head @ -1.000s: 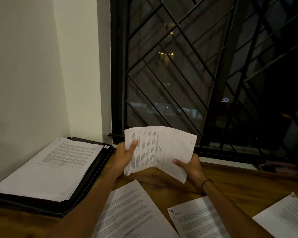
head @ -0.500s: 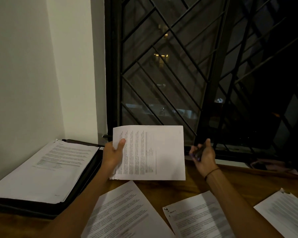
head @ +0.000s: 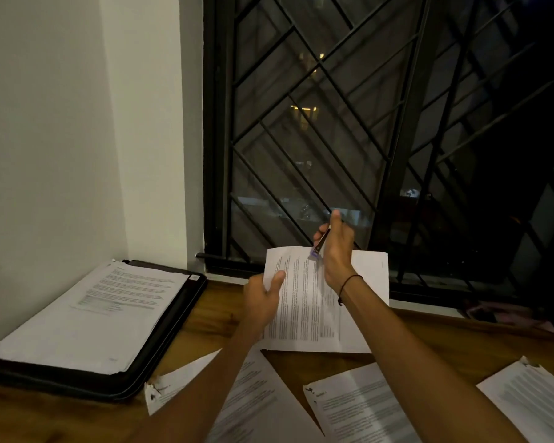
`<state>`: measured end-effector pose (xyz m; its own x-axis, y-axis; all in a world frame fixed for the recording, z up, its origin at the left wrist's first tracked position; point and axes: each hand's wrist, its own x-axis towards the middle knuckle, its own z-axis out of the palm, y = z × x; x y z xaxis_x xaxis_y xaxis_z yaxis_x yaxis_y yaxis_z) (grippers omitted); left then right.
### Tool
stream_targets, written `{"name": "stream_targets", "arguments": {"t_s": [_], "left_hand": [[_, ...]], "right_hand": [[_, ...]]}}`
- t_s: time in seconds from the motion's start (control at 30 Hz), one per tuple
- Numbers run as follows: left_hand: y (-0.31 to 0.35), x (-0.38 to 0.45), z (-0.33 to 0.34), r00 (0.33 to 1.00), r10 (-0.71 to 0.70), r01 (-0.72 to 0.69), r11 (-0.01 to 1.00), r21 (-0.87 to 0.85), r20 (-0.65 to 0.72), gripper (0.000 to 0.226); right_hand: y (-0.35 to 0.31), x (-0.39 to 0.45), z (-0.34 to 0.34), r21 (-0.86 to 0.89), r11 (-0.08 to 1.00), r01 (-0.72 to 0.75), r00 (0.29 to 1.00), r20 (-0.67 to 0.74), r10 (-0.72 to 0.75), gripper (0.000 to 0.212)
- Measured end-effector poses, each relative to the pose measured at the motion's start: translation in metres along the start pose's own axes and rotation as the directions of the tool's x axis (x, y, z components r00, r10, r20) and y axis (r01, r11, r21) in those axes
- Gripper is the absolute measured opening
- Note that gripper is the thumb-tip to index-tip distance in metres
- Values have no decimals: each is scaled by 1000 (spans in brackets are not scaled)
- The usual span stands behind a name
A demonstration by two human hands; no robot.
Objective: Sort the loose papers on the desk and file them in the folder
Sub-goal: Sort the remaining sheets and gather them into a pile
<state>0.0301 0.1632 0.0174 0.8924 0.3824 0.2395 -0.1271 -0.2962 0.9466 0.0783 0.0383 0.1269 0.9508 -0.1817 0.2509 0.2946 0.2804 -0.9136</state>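
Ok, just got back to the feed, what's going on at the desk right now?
A person is partway through sorting papers. The left hand holds a printed sheet up over the wooden desk, while the right hand grips a small stapler-like tool at its top edge. A black folder lies open at left with a stack of pages on it. Several loose sheets wait on the desk.

Left hand [head: 261, 300] pinching printed sheet [head: 314, 302] above tabletop [head: 205, 318], right hand [head: 335, 247] holding small stapler-ish thing [head: 320, 246] at sheet's 12 o'clock edge, folder [head: 160, 340] sitting at 9 o'clock.
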Motion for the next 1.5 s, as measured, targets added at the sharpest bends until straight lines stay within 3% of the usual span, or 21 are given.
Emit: {"name": "stream_targets", "arguments": {"t_s": [0.43,0.57,0.73,0.87,1.27,1.5], "left_hand": [[9,-9,7,999,32,-31,994,106,-9,28],[6,-6,11,999,48,-47,991,125,-6,40],[6,-3,14,1000,25,-23,988,156,-11,39],[7,-1,15,1000,8,-5,982,190,-15,27],[9,-6,10,995,99,-96,967,235,-2,31],[9,-10,15,986,164,-149,946,287,-30,31]], "right_hand": [[9,-25,42,-53,975,218,965,160,-207,54],[16,-27,42,-37,971,236,960,166,-227,57],[15,-33,43,-46,967,250,953,189,-238,63],[17,-35,43,-35,978,208,965,168,-199,52],[17,-32,45,-41,992,116,988,107,-111,53],[20,-33,51,-64,980,187,982,25,-186,54]]}}
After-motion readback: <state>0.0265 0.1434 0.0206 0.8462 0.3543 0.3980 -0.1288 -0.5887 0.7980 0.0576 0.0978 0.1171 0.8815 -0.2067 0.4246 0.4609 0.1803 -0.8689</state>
